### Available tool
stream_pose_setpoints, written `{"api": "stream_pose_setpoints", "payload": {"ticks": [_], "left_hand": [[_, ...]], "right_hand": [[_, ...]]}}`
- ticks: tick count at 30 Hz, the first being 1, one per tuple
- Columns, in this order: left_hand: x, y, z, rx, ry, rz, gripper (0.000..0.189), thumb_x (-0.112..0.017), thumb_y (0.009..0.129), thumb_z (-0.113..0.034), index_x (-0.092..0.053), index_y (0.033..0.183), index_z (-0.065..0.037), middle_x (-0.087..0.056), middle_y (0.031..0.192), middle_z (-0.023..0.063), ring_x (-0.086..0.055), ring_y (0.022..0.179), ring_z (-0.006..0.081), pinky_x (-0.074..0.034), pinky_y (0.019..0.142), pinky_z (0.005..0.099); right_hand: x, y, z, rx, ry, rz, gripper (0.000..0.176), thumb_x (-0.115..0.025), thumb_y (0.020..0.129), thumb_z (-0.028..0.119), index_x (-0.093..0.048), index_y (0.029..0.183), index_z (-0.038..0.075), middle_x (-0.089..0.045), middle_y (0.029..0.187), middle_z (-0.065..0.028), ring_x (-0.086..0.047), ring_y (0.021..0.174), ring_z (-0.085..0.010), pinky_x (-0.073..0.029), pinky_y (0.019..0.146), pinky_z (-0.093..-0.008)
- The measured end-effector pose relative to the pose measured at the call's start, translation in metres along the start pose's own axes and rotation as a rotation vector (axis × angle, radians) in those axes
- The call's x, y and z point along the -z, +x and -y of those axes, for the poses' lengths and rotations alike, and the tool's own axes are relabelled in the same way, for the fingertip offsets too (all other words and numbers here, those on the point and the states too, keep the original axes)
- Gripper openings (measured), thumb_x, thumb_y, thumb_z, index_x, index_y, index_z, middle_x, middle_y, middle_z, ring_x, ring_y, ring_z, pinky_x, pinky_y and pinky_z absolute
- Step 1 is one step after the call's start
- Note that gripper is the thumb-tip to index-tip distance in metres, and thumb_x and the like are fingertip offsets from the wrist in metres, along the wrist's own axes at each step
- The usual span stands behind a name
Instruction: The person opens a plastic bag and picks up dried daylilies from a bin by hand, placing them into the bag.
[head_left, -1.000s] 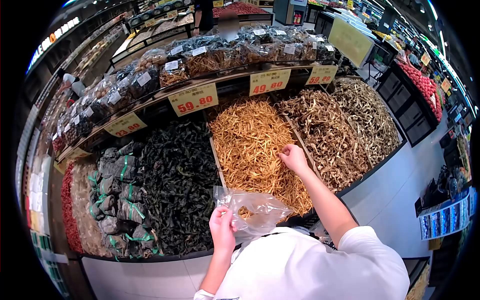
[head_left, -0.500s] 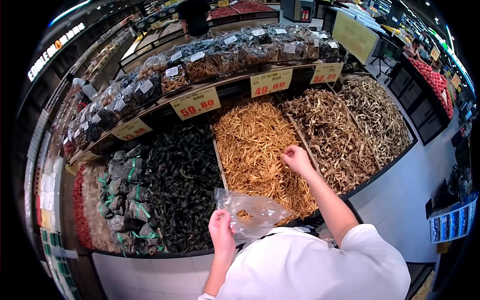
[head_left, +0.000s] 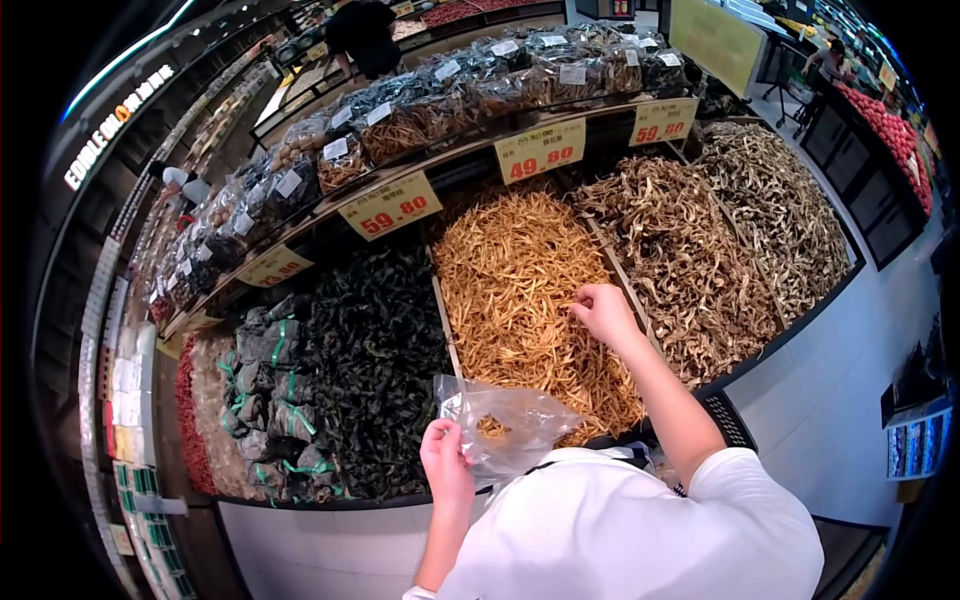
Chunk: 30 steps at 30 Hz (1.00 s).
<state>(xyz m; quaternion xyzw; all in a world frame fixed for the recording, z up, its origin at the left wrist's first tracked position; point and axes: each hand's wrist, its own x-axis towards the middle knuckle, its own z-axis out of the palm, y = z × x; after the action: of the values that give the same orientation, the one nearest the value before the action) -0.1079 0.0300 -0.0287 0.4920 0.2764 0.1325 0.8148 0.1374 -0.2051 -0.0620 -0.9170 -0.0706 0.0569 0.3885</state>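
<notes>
My left hand (head_left: 448,465) grips the edge of a clear plastic bag (head_left: 535,425), held in front of my white shirt at the bin's front. Golden strips show at the bag's left part, through the plastic. Over the bin of golden-brown dried strips (head_left: 510,255), my right hand (head_left: 608,317) has its fingers drawn together in a pinch, close above the heap. I cannot tell what sits between those fingertips. Left of this bin lies a heap of dark, crinkled dried seaweed (head_left: 375,360); to the right are brown dried mushroom-like strips (head_left: 675,255).
Price signs (head_left: 540,151) line the shelf behind the bins, below a row of labelled clear packs (head_left: 500,85). Bundles tied with green bands (head_left: 285,390) lie at the left. A paler dried heap (head_left: 775,200) is far right. A person in dark clothes (head_left: 363,40) stands beyond the shelf.
The view has shifted slightly, so the bins sit a little differently in the picture. Both hands keep nearly the same pose, the left on the bag, the right pinched over the golden strips.
</notes>
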Motion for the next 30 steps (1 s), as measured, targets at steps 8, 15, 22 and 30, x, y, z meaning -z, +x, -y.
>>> {"api": "stream_pose_setpoints", "payload": {"ticks": [8, 15, 22, 30], "left_hand": [[-0.012, -0.001, -0.002, -0.01, -0.011, -0.026, 0.002, -0.053, 0.097, -0.006, -0.054, 0.096, -0.007, -0.056, 0.074, -0.0031, -0.047, 0.058, 0.002, -0.035, 0.049, 0.0178], [-0.019, 0.004, 0.001, -0.007, 0.013, -0.062, 0.003, -0.056, 0.098, -0.009, -0.053, 0.099, -0.008, -0.052, 0.069, -0.0045, -0.044, 0.052, 0.0028, -0.034, 0.047, 0.0189], [-0.023, 0.007, 0.001, 0.002, 0.055, -0.079, 0.005, -0.058, 0.097, -0.01, -0.054, 0.099, -0.009, -0.052, 0.069, -0.0046, -0.045, 0.052, 0.0028, -0.035, 0.046, 0.0186], [-0.03, 0.004, 0.011, -0.033, 0.1, -0.103, 0.005, -0.059, 0.097, -0.012, -0.055, 0.099, -0.009, -0.053, 0.07, -0.0049, -0.044, 0.052, 0.002, -0.033, 0.046, 0.0181]], "right_hand": [[0.035, -0.003, 0.017, 0.03, 0.039, -0.009, 0.02, -0.074, 0.084, 0.017, -0.071, 0.09, -0.001, -0.07, 0.078, -0.0176, -0.067, 0.07, -0.0302, -0.053, 0.07, -0.0384], [0.051, -0.004, 0.012, 0.083, 0.2, -0.134, 0.021, -0.075, 0.084, 0.014, -0.069, 0.095, -0.003, -0.071, 0.08, -0.0143, -0.066, 0.066, -0.0215, -0.053, 0.065, -0.0327], [0.071, -0.043, 0.035, 0.091, 0.721, 0.155, 0.01, -0.07, 0.088, 0.002, -0.068, 0.096, -0.004, -0.067, 0.076, -0.0037, -0.063, 0.062, -0.0079, -0.052, 0.056, -0.021], [0.012, -0.104, 0.058, 0.133, 0.895, 0.495, 0.015, -0.074, 0.088, 0.008, -0.071, 0.099, -0.002, -0.068, 0.08, -0.0004, -0.059, 0.067, -0.0032, -0.049, 0.059, -0.0199]]}}
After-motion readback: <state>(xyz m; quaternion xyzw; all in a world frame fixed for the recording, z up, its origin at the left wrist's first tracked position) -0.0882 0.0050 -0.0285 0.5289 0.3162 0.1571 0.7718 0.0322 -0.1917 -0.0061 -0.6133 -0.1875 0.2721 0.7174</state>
